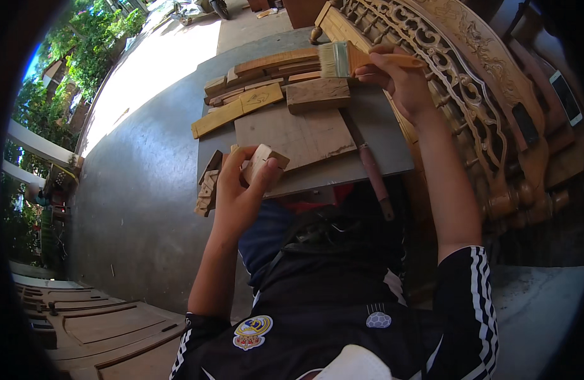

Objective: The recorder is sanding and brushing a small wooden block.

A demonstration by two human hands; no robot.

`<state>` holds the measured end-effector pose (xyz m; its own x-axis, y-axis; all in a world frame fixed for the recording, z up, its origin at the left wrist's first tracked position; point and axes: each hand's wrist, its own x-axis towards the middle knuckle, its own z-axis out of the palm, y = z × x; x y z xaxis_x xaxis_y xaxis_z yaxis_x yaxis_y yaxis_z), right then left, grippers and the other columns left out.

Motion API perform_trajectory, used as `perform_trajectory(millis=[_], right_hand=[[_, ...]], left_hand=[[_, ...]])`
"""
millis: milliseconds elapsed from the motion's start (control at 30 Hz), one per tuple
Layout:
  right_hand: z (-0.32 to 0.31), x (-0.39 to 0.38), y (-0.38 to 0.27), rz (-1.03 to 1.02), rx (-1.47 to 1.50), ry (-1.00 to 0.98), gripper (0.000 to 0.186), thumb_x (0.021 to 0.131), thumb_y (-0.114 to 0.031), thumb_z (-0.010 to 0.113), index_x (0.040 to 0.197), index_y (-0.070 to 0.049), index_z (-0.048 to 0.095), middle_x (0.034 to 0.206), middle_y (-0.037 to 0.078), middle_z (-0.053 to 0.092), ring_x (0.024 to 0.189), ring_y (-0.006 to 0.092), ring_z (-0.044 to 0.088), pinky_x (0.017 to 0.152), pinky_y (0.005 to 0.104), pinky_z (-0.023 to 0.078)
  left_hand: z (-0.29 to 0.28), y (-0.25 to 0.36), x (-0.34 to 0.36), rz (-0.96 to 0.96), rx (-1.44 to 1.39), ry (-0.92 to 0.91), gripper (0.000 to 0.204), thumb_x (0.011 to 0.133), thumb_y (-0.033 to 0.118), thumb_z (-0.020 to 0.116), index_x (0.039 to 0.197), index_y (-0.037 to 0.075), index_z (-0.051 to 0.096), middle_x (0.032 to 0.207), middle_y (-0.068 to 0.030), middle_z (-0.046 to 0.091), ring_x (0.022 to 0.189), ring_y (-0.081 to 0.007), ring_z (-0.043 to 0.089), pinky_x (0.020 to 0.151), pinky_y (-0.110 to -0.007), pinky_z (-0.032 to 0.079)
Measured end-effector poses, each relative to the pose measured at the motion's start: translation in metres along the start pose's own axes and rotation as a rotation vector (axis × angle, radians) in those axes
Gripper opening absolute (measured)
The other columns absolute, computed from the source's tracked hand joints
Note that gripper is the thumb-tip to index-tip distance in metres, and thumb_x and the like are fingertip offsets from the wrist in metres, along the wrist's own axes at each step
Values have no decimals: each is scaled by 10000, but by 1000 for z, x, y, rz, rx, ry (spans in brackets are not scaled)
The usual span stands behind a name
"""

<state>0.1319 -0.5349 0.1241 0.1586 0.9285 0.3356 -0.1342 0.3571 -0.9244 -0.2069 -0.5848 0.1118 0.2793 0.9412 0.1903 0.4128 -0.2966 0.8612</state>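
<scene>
My left hand [236,190] is closed around a small pale wooden block [260,163] near the front left of a grey worktable [390,152]. My fingers hide part of that block. In my right hand [399,82] is a wide paintbrush [358,60] with an orange wooden handle, its pale bristles pointing left. The brush is above the far right of the table, behind a thick brown wood block [318,95]. Beneath my left hand's level lies a flat wooden board [298,136]. Whether the bristles touch the wood behind them, I cannot tell.
A yellowish carved strip [238,110] and several wood strips [276,61] lie across the table's far side. A tool with a reddish handle [371,170] overhangs the front edge. Small carved pieces [206,193] sit at left. Ornate carved furniture [469,101] stands close on the right, with a phone [565,98].
</scene>
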Motion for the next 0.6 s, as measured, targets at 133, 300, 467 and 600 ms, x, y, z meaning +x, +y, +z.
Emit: perform_trajectory(millis=[133,300,467,600], right_hand=[[8,30,38,86,326,60,257,1002,-90,563,1209,62,544,1145,229,652,1069,357,697,920,423,610],[-2,46,56,233,504,178,365,1001,-67,548,1302,117,454,1217,281,608,1143,394,658,993,450,586],[-17,3,47,78,232,346,482,981,-63,577,1390,126,406,1235,269,596,1105,357,675,933,392,603],[-14,-63,26,123,-339,312,410,946,-86,634,1329,37,551,1178,163,646,978,255,684,859,339,579]], left_hand=[[12,-2,27,175,243,-37,398,956,337,682,1137,-17,695,1042,-185,698,919,-327,682,846,-402,517],[23,-3,49,174,252,-142,403,1000,326,612,1177,-27,690,1048,-217,696,969,-365,667,881,-405,504],[30,-22,58,140,297,-55,400,1019,334,575,1180,-17,680,1143,-225,630,1084,-376,618,943,-419,483],[36,-29,54,266,368,104,422,982,349,637,1227,6,656,1184,-205,612,1121,-363,609,955,-422,490]])
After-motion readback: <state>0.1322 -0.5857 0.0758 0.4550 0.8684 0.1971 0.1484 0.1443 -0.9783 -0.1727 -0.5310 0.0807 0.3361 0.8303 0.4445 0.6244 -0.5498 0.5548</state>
